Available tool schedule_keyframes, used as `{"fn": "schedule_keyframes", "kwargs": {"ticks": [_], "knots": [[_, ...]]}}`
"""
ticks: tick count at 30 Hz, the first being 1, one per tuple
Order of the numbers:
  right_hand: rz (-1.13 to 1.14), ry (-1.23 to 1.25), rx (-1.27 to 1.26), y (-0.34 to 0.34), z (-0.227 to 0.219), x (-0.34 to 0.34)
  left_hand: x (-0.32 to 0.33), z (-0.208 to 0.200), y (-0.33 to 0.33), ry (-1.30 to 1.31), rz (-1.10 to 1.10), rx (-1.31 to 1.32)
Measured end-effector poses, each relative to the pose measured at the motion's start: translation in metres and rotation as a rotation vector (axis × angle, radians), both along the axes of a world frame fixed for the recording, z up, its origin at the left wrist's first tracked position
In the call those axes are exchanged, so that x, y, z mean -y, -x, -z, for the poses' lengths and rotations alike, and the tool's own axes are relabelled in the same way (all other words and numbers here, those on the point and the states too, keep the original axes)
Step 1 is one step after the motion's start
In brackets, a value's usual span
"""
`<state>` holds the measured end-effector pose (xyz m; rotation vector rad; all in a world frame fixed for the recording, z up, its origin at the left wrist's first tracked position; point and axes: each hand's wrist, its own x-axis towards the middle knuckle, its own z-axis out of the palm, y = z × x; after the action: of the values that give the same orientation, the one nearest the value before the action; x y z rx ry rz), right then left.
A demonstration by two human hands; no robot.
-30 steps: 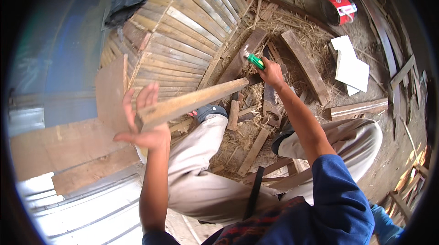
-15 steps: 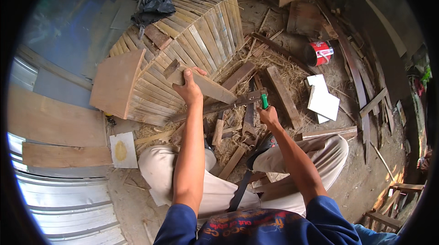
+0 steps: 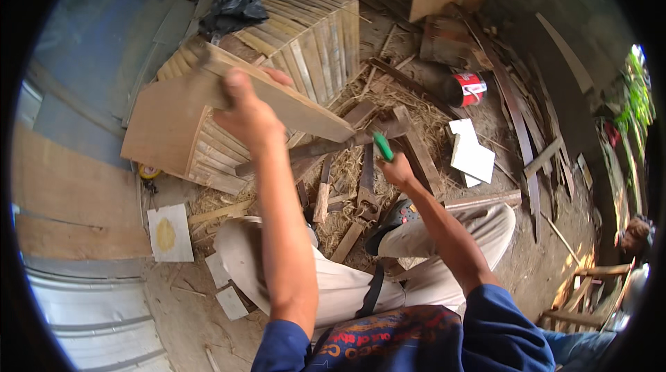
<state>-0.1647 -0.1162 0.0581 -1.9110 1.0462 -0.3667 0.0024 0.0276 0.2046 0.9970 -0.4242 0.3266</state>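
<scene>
We see the left hand [image 3: 251, 119] all blurry, with some fingers hidden behind the board [image 3: 295, 94]. The board's top end is fuzzy too. We can't make out the tool's top, past its green handle [image 3: 382, 145], and the right hand [image 3: 398, 171] hides the bottom. The dark rim cuts off the metal sheet [image 3: 83, 302]; the picture's bottom cuts off the shirt [image 3: 416, 348].

Shows a thick, pale-brown wooden board [image 3: 302, 107] at eleven o'clock, raised aslant, with its upper end toward ten. Shows also a green-handled tool [image 3: 382, 146] at two o'clock, leaning toward eleven, indistinct beyond its handle.
</scene>
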Motion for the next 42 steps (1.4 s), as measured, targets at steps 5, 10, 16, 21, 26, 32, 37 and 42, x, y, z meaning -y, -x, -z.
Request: {"fn": "schedule_keyframes", "kwargs": {"ticks": [5, 10, 16, 21, 26, 32, 37, 42], "knots": [[0.125, 0.037, 0.302, 0.033, 0.031, 0.066, -0.012, -0.083, -0.015, 0.134, -0.076, 0.077], [-0.159, 0.293, 0.778, 0.039, -0.132, 0.103, -0.011, -0.069, -0.016, 0.075, -0.025, 0.216], [-0.185, 0.087, 0.817, 0.065, -0.089, 0.054, -0.013, -0.014, -0.013, 0.154, 0.139, -0.138], [0.167, -0.392, 0.436, 0.076, 0.066, 0.006, -0.025, 0.022, -0.009, 0.193, 0.091, -0.294], [0.249, -0.802, 0.569, 0.084, 0.146, -0.006, -0.056, 0.052, -0.027, 0.222, 0.069, -0.419], [0.113, -1.104, 1.092, 0.079, 0.122, 0.002, -0.070, 0.136, -0.037, 0.275, -0.025, -0.681], [0.163, -0.968, 1.216, 0.087, 0.101, 0.004, -0.074, 0.218, -0.021, 0.501, 0.095, -0.899], [0.169, -0.879, 1.194, 0.108, 0.099, 0.015, -0.061, 0.283, -0.004, 0.424, 0.096, -1.041]]}}
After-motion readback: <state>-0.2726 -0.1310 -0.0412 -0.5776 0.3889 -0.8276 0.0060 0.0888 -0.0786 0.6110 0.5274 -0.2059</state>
